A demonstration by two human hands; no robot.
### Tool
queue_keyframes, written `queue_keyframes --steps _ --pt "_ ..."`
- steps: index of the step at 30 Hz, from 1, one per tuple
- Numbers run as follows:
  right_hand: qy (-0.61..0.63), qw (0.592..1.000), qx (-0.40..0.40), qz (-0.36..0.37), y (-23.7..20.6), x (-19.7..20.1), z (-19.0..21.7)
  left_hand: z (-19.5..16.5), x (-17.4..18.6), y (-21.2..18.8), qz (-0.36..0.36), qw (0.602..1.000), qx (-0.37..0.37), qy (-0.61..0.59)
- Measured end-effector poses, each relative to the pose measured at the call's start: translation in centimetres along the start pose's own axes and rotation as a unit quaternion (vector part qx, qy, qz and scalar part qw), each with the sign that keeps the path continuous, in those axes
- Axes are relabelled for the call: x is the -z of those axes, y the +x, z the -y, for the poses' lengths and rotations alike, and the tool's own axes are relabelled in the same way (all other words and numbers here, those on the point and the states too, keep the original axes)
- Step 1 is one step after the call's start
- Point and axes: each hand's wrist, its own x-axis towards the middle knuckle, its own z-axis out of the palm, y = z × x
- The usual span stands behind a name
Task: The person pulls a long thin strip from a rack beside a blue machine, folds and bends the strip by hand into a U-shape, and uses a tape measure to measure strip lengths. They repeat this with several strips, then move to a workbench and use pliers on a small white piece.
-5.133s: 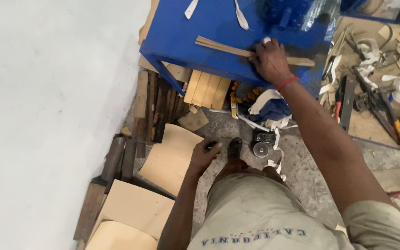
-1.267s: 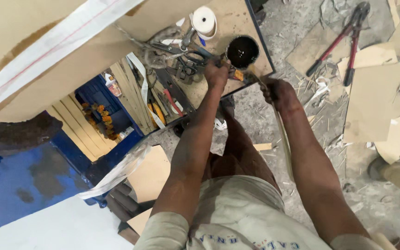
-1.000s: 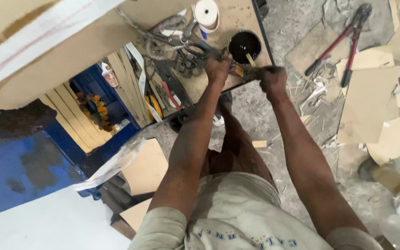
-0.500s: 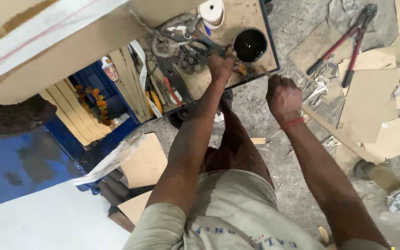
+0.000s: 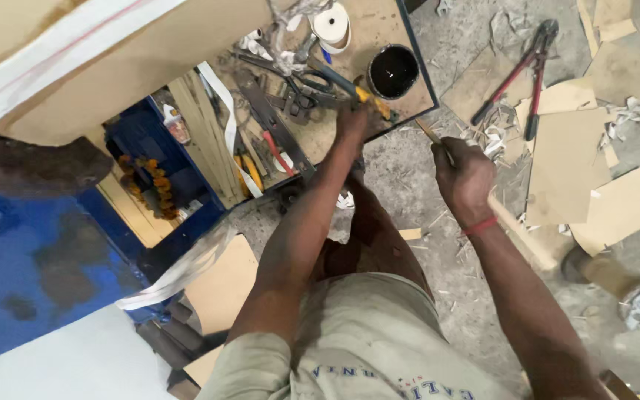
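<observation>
My left hand point(image 5: 352, 124) reaches onto a shallow tool tray point(image 5: 421, 68) and rests by a yellow-handled tool point(image 5: 376, 106); its fingers are hidden under the back of the hand. A round black pot point(image 5: 393, 71) with dark liquid stands in the tray's corner, just beyond that hand. My right hand point(image 5: 464, 178), with a red band at the wrist, is off the tray above the floor. It is closed on a thin stick point(image 5: 431, 138) that points toward the tray.
Scissors point(image 5: 298, 89), a white tape roll point(image 5: 330, 25) and several other tools fill the tray. Red-handled bolt cutters point(image 5: 531, 70), cardboard pieces point(image 5: 579, 170) and a wooden strip point(image 5: 521, 241) lie on the littered floor at right. A blue machine point(image 5: 31, 252) stands at left.
My right hand has pulled back from the black pot, down and to the right, carrying the stick. My left hand stays at the tray. Five seconds ago I faced the blue machine.
</observation>
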Motion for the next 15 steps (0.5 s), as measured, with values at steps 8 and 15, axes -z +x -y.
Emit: queue_keyframes --steps 8,15 --pt "0.071 0.993 0.084 -0.053 -5.8 -1.2 17.0 1.4 6.5 -17.9 0.080 0.994 -0.005 -0.071" --pt "-0.004 0.979 0.205 0.002 -12.2 3.4 20.2 -7.4 19.7 -23.1 0.005 0.966 -0.167 -0.197"
